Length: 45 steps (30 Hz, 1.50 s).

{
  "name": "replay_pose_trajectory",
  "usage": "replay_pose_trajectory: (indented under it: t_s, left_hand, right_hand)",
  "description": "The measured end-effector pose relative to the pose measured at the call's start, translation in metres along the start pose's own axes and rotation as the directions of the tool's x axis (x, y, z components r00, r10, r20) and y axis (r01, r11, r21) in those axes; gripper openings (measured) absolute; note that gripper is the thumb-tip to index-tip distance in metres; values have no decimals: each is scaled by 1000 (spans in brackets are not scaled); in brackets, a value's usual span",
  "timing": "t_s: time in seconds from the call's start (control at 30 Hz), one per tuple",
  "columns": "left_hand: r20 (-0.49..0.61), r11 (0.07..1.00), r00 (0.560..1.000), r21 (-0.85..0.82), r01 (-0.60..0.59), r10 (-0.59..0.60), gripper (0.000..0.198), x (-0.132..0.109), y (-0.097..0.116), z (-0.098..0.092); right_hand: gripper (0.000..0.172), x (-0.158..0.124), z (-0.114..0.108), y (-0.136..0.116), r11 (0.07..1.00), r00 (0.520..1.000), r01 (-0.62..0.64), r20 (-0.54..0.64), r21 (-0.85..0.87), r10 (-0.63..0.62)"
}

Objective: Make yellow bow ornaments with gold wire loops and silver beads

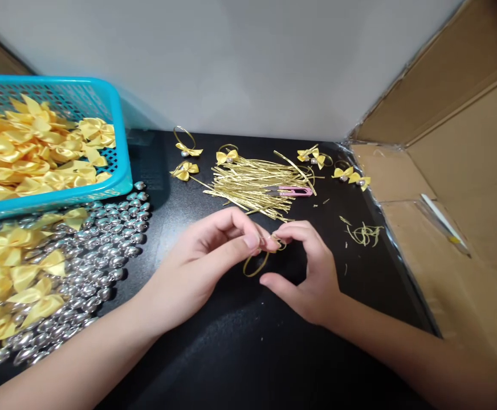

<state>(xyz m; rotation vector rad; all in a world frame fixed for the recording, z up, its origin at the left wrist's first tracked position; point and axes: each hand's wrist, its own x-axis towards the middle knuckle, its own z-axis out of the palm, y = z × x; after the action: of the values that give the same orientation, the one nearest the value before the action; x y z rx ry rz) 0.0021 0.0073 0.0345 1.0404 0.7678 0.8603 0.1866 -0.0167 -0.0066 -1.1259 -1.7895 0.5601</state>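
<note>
My left hand (208,256) and my right hand (308,270) meet over the middle of the black table (240,341). Both pinch a thin gold wire tie (256,266) bent into a small loop that hangs between them. The fingertips of both hands press together at the loop's top, near a small knot or bead that I cannot make out clearly. Just behind the hands lies a pile of straight gold wire ties (252,185) with pink snips (289,191) resting on it.
A turquoise basket (120,171) full of yellow satin bows sits at the back left. Silver beads (111,250) and loose yellow bows (21,273) cover the left side. Finished bows on gold loops (186,149) lie at the back. Wire scraps (363,233) and a cardboard box (457,188) are to the right.
</note>
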Motion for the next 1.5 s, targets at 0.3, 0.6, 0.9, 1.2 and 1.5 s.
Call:
replay_pose_trajectory:
  t_s: [0.3, 0.6, 0.9, 1.2, 1.5]
  left_hand:
    - [-25, 998, 999, -50, 34, -35, 15, -7, 13, 2]
    - [-214, 993, 975, 115, -36, 60, 18, -1, 17, -11]
    - [325, 857, 945, 476, -195, 34, 13, 3, 13, -12]
    - [102, 938, 933, 14, 345, -345, 28, 14, -24, -9]
    - [61, 843, 879, -256, 472, -474, 23, 12, -25, -1]
  right_hand:
    - [5, 11, 1, 15, 966, 973, -195, 154, 169, 169]
    - [29, 10, 5, 24, 587, 816, -577, 387, 568, 429]
    - [43, 16, -2, 24, 442, 781, -625, 519, 644, 348]
    - [31, 15, -6, 17, 589, 804, -565, 544, 578, 238]
    - [26, 21, -14, 19, 982, 954, -97, 296, 162, 45]
